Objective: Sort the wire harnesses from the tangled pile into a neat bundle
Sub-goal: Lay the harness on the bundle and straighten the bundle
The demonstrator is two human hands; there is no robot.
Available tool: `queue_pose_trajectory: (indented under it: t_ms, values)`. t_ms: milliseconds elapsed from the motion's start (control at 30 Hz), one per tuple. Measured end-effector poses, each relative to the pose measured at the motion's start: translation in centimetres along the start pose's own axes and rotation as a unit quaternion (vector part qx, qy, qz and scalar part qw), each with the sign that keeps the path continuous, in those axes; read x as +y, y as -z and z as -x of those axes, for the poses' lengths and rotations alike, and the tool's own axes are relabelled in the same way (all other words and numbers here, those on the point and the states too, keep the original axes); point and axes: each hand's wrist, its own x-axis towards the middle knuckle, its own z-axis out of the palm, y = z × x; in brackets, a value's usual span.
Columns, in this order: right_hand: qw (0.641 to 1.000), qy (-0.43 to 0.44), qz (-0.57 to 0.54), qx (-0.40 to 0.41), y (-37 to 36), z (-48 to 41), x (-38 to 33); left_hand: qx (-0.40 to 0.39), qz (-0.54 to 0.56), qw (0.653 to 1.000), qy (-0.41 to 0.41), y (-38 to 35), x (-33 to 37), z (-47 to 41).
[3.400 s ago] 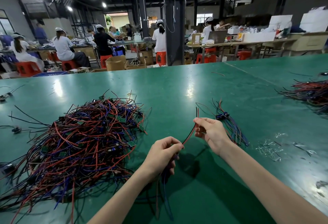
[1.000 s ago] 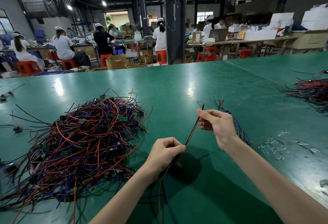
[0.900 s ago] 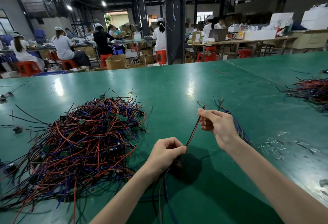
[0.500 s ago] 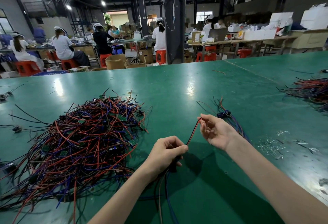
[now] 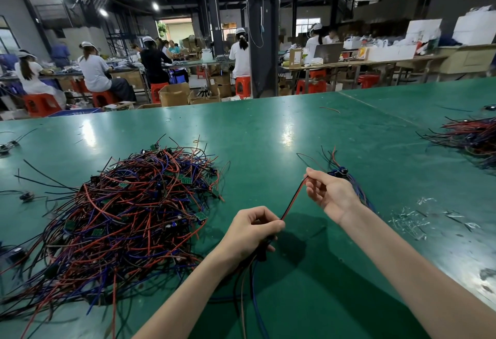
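— Nearest item?
— Loose tails (image 5: pixel 252 285) of one wire harness (image 5: pixel 292 202): red, black, blue. Hanging below left hand (image 5: pixel 252 231) toward desk (image 5: pixel 268 129).

— Left hand, condition?
— Clenched round the harness at about mid-length. Thumb and forefinger pinching at the exit of the red-and-black pair.

— Right hand?
— Right hand (image 5: pixel 330 193), higher and farther off. Thumb and forefinger nipping the pair's far end, remaining fingers loosely spread. Pair drawn straight between the two hands, clear of the desk.

— Handling notes?
— Judged light, thin and limp, with no real stiffness. Smooth insulation, likely to slide through a slack pinch. Small boards and connectors probably the fragile parts, and apt to snag. Best taken by the wires close to the ends, never hauled by a component.

— Source stock?
— Tangled pile (image 5: pixel 128 218), left of left hand, near but apart. Large, seemingly little reduced. Plastic scraps (image 5: pixel 410 220) on the opposite side, right of the forearm.

— Destination?
— Neat bundle (image 5: pixel 338 171), just behind right hand and partly hidden by it. Few harnesses, laid roughly parallel.

— Farthest entry?
— Second heap (image 5: pixel 472 137) at far right edge, well apart.
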Motion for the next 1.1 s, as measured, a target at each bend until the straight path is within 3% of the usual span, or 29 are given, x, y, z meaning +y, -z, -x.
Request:
queue_pose_trajectory:
  t_ms: [133, 233, 300, 367, 433, 500, 567, 667, 767, 833, 900, 967, 1100]
  values:
    - [0.983, -0.134, -0.123, -0.019, 0.29, -0.01, 0.03, -0.001, 0.000, 1.000, -0.001, -0.17, 0.08, 0.12]
    - [0.978, -0.152, -0.142, -0.026, 0.26, 0.06, 0.12, -0.001, -0.002, 1.000, -0.001, -0.18, 0.12, 0.18]
    - [0.995, -0.075, -0.062, -0.013, 0.20, -0.02, 0.16, 0.000, -0.003, 1.000, 0.000, -0.16, 0.14, 0.20]
    - [0.995, 0.066, 0.070, -0.003, 0.17, 0.10, 0.23, -0.001, -0.004, 1.000, 0.003, -0.16, 0.15, 0.22]
    - [0.952, 0.213, 0.219, 0.002, 0.23, 0.52, 0.26, -0.002, -0.005, 1.000, 0.008, -0.12, 0.14, 0.25]
    - [0.923, 0.279, 0.266, 0.008, 0.18, 0.90, 0.22, -0.006, -0.007, 1.000, 0.015, -0.05, 0.16, 0.28]
    - [0.948, 0.241, 0.205, 0.020, 0.02, 0.85, 0.06, -0.010, 0.003, 1.000, 0.014, 0.01, 0.19, 0.23]
    - [0.995, 0.067, 0.066, 0.036, -0.19, 0.56, -0.07, -0.014, 0.008, 1.000, 0.009, 0.00, 0.22, 0.14]
    - [0.991, -0.116, -0.061, 0.004, 0.24, 0.26, -0.11, -0.018, -0.001, 1.000, 0.005, -0.06, 0.15, 0.09]
    - [0.981, -0.166, -0.102, -0.010, 0.37, 0.25, -0.19, -0.019, -0.006, 1.000, 0.005, 0.02, 0.10, 0.11]
    - [0.991, -0.125, -0.053, -0.001, 0.32, 0.17, -0.23, -0.019, -0.007, 1.000, 0.004, 0.01, 0.09, 0.15]
    - [0.998, -0.027, 0.043, 0.024, 0.14, -0.02, -0.09, -0.014, -0.004, 1.000, 0.010, -0.05, 0.11, 0.17]
    - [0.979, 0.136, 0.145, 0.045, 0.06, 0.12, 0.33, -0.008, -0.008, 1.000, 0.022, -0.08, 0.16, 0.23]
